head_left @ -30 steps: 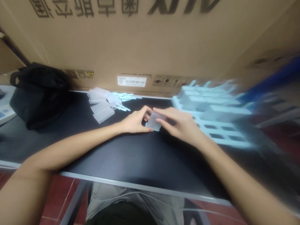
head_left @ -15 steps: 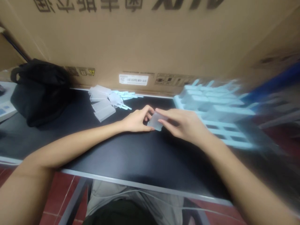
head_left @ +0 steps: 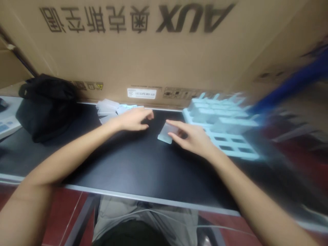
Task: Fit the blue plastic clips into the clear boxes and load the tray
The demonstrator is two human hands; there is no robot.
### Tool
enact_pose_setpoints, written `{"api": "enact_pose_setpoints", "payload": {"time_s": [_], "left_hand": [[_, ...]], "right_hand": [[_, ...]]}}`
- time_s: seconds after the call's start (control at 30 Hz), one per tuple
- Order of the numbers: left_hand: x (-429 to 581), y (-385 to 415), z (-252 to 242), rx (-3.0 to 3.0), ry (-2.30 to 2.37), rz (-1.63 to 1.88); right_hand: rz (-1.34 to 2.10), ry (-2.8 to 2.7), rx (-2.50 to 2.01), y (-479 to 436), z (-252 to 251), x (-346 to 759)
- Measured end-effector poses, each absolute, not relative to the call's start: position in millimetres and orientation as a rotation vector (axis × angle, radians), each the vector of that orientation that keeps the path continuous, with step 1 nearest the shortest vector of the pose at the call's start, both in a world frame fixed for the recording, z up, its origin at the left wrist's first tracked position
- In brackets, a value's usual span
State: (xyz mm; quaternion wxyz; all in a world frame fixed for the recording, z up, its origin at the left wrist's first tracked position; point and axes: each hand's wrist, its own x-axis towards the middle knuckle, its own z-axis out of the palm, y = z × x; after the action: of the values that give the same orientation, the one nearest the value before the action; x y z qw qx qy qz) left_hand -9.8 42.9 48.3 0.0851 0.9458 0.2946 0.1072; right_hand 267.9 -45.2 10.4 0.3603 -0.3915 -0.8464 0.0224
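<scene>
At left on the dark table (head_left: 120, 171), a black bag (head_left: 47, 112), slumped just in front of the large cardboard box (head_left: 140, 58), perhaps set aside there for room to work. Farther right, near the far edge, translucent sleeves (head_left: 107, 107) and pale blue strips (head_left: 125, 108), probably heaped for easy reach. In front of them and partly hiding them, the left hand (head_left: 133, 119), fingers loosely curled and parted from the thumb, with nothing visible between; cannot tell whether touching the pile. At centre, above or on the table, a single translucent piece (head_left: 164, 133), tilted, pinched by its right side between thumb and forefinger of the right hand (head_left: 191, 136), seemingly for a clear left side and lower end. At right, a pale blue rack (head_left: 243, 155) with blocks (head_left: 232, 126) standing in its far rows, tabs upward, apparently for handling from above, and open slots toward the near side.

Compared with half a second ago: left hand off the piece and farther left, over the pile; piece now in the right hand alone; more lettering in view on the box.
</scene>
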Motion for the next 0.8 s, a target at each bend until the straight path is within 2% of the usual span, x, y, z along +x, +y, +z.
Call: {"api": "enact_pose_setpoints", "payload": {"time_s": [0.1,0.2,0.43,0.57,0.73,0.8], "left_hand": [[-23,49,64,2.998,1.240,0.056],[-25,50,59,3.046,1.381,-0.183],[-16,45,46,3.106,1.301,-0.031],[-17,49,49,3.084,1.151,0.270],[-18,55,72,2.620,0.865,1.106],[-14,53,82,2.331,0.819,1.295]], "right_hand": [[0.090,-2.047,-1.080,-46,16,272],[0.100,-1.890,-1.133,-47,21,273],[0.299,-1.827,-1.160,-44,15,272],[0.478,-1.688,-1.132,-42,12,271],[0.602,-1.570,-1.093,-37,8,273],[0.654,-1.568,-1.062,-34,5,274]]}}
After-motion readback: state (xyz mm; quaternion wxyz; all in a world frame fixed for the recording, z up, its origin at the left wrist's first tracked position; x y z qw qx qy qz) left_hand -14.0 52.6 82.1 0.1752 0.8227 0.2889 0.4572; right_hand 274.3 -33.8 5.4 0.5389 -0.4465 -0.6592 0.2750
